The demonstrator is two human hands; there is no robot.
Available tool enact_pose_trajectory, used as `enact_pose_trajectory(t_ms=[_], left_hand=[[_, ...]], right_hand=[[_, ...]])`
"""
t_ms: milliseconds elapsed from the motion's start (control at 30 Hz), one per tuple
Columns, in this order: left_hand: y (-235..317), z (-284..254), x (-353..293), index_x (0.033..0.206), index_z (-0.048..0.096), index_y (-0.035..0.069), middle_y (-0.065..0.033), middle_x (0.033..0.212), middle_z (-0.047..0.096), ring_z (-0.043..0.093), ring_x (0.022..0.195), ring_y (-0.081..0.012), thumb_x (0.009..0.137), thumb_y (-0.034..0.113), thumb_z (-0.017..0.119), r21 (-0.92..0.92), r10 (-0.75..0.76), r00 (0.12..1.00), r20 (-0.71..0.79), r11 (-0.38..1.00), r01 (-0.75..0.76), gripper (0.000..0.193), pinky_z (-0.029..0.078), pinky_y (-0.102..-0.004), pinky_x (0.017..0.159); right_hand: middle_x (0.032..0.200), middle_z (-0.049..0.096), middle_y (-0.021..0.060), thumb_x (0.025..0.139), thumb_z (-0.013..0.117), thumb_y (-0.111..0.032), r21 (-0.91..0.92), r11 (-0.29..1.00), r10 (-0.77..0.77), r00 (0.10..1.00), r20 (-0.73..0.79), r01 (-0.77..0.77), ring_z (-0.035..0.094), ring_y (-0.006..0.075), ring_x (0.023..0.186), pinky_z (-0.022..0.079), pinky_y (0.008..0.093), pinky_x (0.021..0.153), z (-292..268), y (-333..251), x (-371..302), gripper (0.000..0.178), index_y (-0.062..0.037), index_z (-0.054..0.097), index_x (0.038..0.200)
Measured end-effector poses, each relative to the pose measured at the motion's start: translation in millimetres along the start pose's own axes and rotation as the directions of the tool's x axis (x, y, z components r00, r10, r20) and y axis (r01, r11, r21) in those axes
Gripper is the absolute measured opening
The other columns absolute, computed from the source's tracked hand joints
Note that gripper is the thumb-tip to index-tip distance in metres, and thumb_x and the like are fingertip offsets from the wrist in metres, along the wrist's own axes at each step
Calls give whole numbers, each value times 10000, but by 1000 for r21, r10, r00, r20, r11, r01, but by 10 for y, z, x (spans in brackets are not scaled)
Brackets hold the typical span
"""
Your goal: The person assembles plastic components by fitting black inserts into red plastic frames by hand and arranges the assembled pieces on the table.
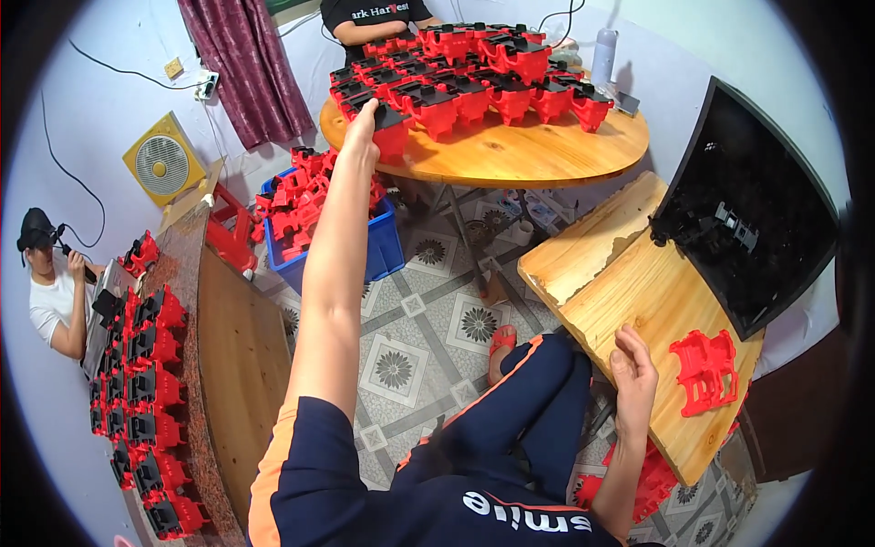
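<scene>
My left arm stretches far forward to the round wooden table. There my left hand (363, 132) is closed on the side of a red plastic part with a black top (392, 130), at the table's near left edge; some of its fingers are hidden. Rows of similar red-and-black parts (433, 108) cover the tabletop beside it, some stacked on others. My right hand (633, 376) is raised by the near edge of the wooden bench, its fingers loosely bent and apart from the thumb, holding nothing. Right of it, a bare red plastic frame (704, 369) lies on the bench (629, 314).
A blue crate (387, 246) heaped with red parts stands below the round table (538, 155). On the right, a black tray (761, 201) leans upright, holding small pieces. Left, a counter (187, 301) carries more red-and-black parts. One person sits there, another behind the table.
</scene>
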State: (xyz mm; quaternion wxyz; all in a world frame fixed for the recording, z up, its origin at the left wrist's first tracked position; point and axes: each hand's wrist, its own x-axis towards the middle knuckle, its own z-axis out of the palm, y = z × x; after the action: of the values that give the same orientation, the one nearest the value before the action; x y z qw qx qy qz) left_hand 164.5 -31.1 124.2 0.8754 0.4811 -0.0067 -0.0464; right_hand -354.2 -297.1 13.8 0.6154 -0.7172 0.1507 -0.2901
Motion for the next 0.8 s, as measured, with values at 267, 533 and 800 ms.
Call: enact_pose_trajectory(t_ms=[267, 533, 800], left_hand=[[-452, 244, 17, 1437, 294, 62, -163, 1441, 398, 537, 1190, -319, 748, 283, 789, 309, 222, 973, 64, 922, -231, 877, 445, -568, 941], [19, -423, 481, 1275, 471, 59, -190, 1147, 581, 627, 922, -344, 813, 418, 733, 360, -65, 985, 159, 933, 4, 641, 555, -526, 809], [-1678, 984, -2354, 1192, 494, -42, -125, 1148, 492, 523, 992, -212, 897, 93, 617, 258, 561, 628, 539, 600, -757, 347, 457, -343, 893]], right_hand=[[1372, 473, 148, 914, 607, -36, -137, 986, 73, 984, -161, -95, 546, 211, 1173, 457, 312, 986, -303, 118, -427, 305, 77, 580, 1196], [1247, 579, 189, 846, 710, -115, -462, 886, -248, 890, -383, 48, 548, 308, 1178, 417, 388, 1006, -226, 120, -352, 407, 19, 590, 1212], [1477, 223, 308, 753, 799, -316, -668, 679, -393, 617, -682, -305, 292, 451, 1356, 310, 448, 1096, -2080, 583, -617, 734, -59, 473, 1358]])
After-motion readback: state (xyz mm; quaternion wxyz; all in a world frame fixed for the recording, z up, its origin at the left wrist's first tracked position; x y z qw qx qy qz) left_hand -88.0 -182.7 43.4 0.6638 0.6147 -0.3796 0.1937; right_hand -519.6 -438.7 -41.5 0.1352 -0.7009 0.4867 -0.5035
